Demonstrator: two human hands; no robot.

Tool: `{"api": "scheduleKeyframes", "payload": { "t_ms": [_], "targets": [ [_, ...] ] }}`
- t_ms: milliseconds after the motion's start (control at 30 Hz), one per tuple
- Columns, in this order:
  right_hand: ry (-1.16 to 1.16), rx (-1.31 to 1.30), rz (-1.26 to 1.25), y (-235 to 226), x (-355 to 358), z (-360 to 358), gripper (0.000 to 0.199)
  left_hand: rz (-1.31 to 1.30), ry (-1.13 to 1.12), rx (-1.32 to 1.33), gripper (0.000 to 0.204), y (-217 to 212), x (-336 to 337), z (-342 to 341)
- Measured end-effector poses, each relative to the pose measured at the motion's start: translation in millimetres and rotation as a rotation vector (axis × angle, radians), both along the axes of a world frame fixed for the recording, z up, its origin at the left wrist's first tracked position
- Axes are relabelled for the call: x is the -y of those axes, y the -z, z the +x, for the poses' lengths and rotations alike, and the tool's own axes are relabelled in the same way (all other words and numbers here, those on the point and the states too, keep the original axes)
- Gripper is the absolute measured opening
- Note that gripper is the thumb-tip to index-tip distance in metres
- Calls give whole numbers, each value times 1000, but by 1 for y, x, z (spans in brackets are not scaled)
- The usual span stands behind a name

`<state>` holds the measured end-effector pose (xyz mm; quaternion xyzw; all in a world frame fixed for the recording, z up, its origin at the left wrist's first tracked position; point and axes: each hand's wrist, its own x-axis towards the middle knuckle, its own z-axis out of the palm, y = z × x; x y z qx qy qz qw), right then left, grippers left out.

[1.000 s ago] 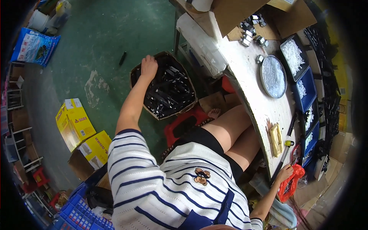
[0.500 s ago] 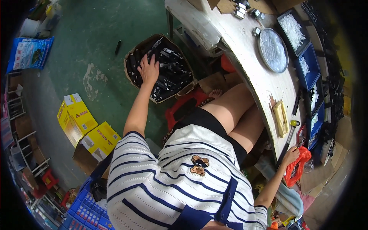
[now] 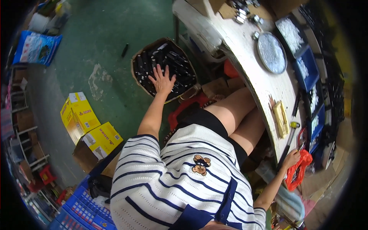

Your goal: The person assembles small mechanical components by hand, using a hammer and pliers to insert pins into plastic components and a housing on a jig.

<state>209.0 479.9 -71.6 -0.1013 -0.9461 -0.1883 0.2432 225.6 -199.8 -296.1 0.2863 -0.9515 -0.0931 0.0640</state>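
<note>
My left hand (image 3: 162, 81) is spread flat on long black parts (image 3: 177, 68) that fill an open cardboard box (image 3: 135, 73) on the floor. Its fingers are apart, with nothing gripped. At the table's near right edge, my right hand (image 3: 292, 158) has its fingers curled together beside an open red plastic bag (image 3: 306, 160). What lies between those fingers is too small to make out. A hammer-like tool (image 3: 294, 125) with a yellow-green end lies just beyond that hand. Near it sits a pale yellow block (image 3: 281, 119) with a slot.
The white table (image 3: 253, 73) curves along my right, holding a round metal tray (image 3: 283, 63) and blue bins (image 3: 316, 69) of small white pieces. Metal parts (image 3: 241, 16) lie at its far end. Yellow cartons (image 3: 78, 115) and a blue crate (image 3: 78, 209) stand left. A red stool (image 3: 174, 117) is beside my legs.
My left hand has shifted toward the near middle of the box, and its fingers are spread wider. The whole view has shifted slightly. My right hand stays by the red bag.
</note>
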Motion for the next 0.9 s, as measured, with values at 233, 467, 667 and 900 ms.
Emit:
{"api": "scheduleKeyframes", "payload": {
  "t_ms": [233, 467, 667, 900],
  "targets": [
    [-15, -50, 101, -9, -17, 25, 29, 142, -62, -120, 68, -16, -5, -1],
    [12, -72, 47, 9, -31, 13, 35, 88, -124, 241, 68, -13, 54, -36],
    [-55, -85, -219, -7, -13, 18, 32, 118, -266, 32, 49, -59, 29, -52],
    [-35, -120, -185, -12, 20, 14, 29, 530, 52, -884, 27, -208, -43, -68]
  ]
}}
